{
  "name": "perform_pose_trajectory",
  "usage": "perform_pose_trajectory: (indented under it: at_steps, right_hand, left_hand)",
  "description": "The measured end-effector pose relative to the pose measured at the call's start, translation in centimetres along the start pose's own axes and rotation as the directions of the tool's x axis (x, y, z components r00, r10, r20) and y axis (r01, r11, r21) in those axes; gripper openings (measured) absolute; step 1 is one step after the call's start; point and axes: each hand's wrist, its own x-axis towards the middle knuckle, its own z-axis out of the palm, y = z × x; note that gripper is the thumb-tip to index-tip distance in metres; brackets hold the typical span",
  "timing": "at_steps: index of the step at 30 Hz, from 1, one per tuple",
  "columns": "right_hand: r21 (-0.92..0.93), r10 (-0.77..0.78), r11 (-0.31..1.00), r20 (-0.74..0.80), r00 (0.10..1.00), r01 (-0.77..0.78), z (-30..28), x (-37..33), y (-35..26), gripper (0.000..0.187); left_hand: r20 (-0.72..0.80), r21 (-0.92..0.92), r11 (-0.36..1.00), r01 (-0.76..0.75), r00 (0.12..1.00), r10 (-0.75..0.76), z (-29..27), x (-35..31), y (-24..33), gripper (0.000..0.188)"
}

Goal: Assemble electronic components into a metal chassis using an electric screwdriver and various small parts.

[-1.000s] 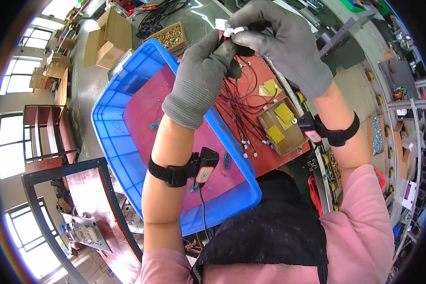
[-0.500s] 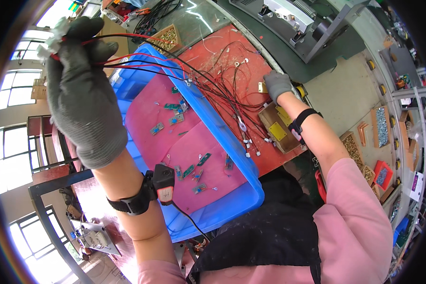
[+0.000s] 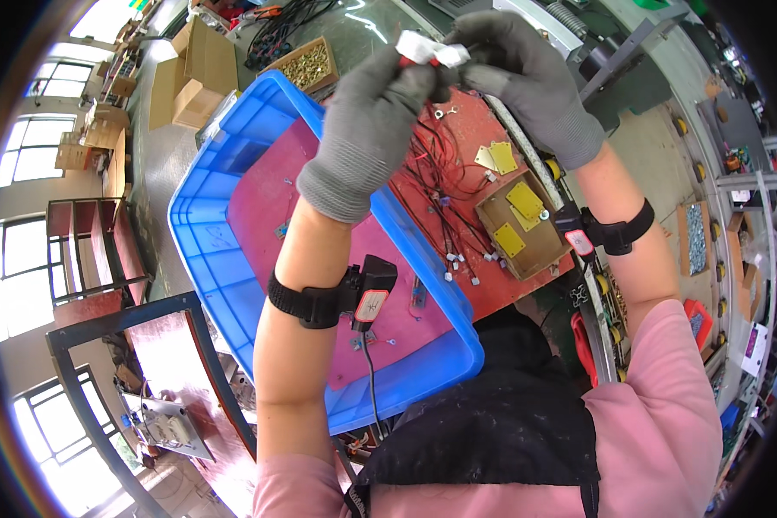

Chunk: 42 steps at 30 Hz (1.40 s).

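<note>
Both my hands wear grey gloves and are raised together above the red board. My left hand (image 3: pixel 363 134) is closed on a bunch of white wire connectors (image 3: pixel 419 47), with a bit of red wire at their base. Against the other end of the bunch, my right hand (image 3: pixel 535 91) has its fingers curled in a pinch; motion blur softens the fingertips. Below the hands, red and black wires (image 3: pixel 440 181) with white plugs and ring terminals lie tangled on the red board (image 3: pixel 492 298).
A blue bin (image 3: pixel 414 250) holds pink sheets and small circuit boards, partly hidden by my left arm. Right of the wires sits a box (image 3: pixel 535 250) with yellow plates; more yellow plates (image 3: pixel 498 157) lie behind it. A tray of brass parts (image 3: pixel 306 67) stands farther back.
My left hand came from the far left to the middle with the connectors. My right hand left the yellow plates and rose to meet it; plates now lie where it was.
</note>
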Motion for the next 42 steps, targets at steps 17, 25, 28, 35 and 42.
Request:
perform_pose_trajectory:
  at_steps: [17,25,28,35,42]
  right_hand:
    - [-0.967,0.810,-0.010,0.141,0.569,0.253,1.0,-10.8,17.3,0.022]
    - [-0.961,0.597,0.275,0.193,0.779,0.028,1.2,-3.5,5.9,0.011]
    - [-0.702,-0.012,0.680,0.278,0.960,0.212,2.2,1.4,-2.0,0.009]
    - [-0.697,-0.533,0.302,0.442,0.722,0.650,3.2,6.7,-7.8,0.027]
    - [-0.895,-0.464,0.190,0.280,0.841,0.403,1.4,1.2,-1.7,0.016]
  left_hand:
    - [-0.098,0.972,0.222,-0.078,0.723,0.683,-9.7,0.5,9.8,0.019]
    - [-0.136,0.894,0.439,-0.094,0.876,0.463,-8.5,-0.1,7.3,0.021]
    - [-0.317,0.052,0.983,-0.178,0.930,0.185,-4.3,0.7,4.9,0.026]
    - [-0.315,-0.191,0.966,-0.172,0.943,0.105,-0.9,2.2,4.2,0.026]
    - [-0.330,-0.017,0.974,-0.226,0.921,0.208,-4.0,1.5,7.6,0.017]
